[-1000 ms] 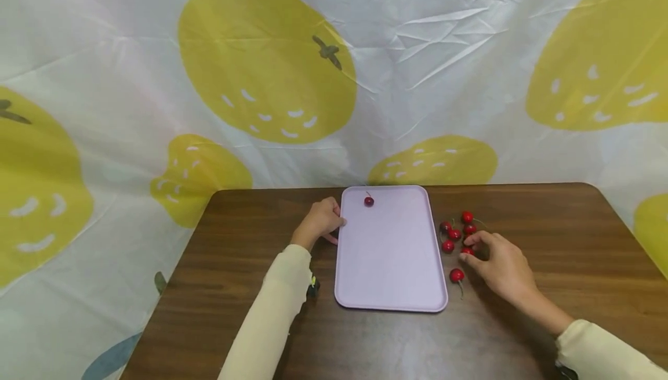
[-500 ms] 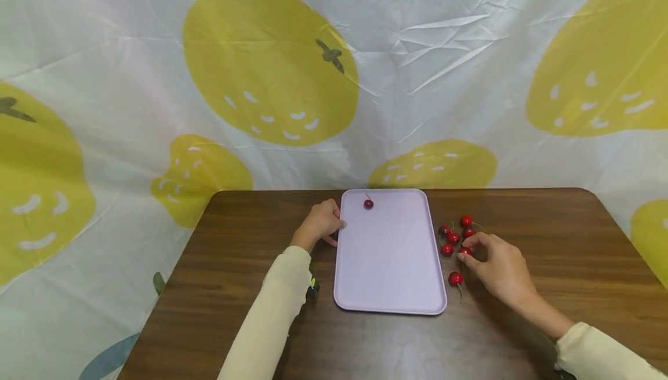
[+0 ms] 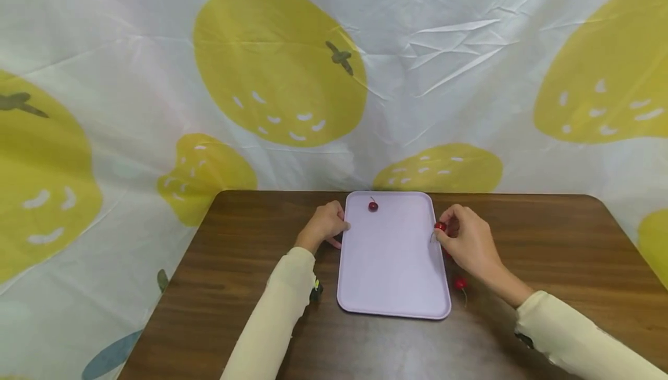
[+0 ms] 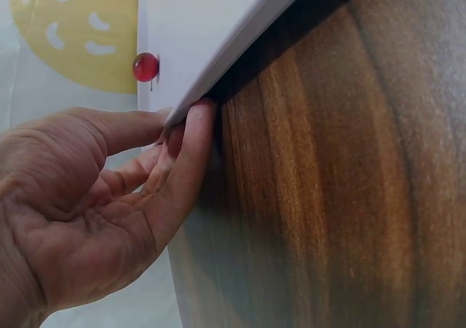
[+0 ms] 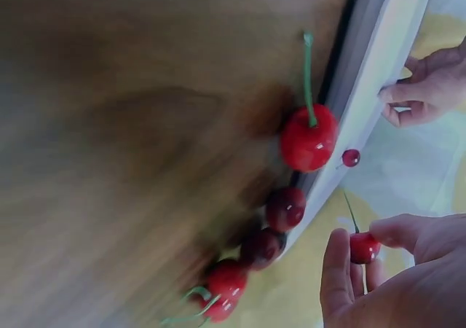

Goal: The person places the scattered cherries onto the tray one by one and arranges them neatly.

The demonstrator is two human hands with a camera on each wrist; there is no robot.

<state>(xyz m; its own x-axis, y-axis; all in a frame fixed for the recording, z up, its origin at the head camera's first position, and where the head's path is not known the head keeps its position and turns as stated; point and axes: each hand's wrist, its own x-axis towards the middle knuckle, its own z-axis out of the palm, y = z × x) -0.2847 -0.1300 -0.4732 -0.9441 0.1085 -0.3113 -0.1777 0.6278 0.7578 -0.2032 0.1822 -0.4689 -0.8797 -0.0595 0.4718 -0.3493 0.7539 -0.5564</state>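
My left hand (image 3: 325, 224) pinches the left edge of a pale lilac tray (image 3: 394, 258), thumb at the rim and fingers beneath, as the left wrist view shows. A dark red cherry (image 3: 373, 206) with a stem lies near the tray's far left corner. Between thumb and fingertips, my right hand (image 3: 472, 241) holds a red cherry (image 5: 364, 248) over the tray's right rim, its thin stem sticking out. In the right wrist view, several more cherries (image 5: 285, 208) lie on the table along the tray's side; the right hand hides most of them in the head view.
One cherry (image 3: 460, 282) with its stem lies apart, right of the tray's near right corner. The brown wood-grain table (image 3: 250, 241) extends on both sides. A white cloth (image 3: 433, 107) printed with yellow fruit hangs behind the table's far edge.
My right hand has lifted a cherry from the group on the table and moved left with it to the tray's right rim. The left hand keeps its grip on the tray.
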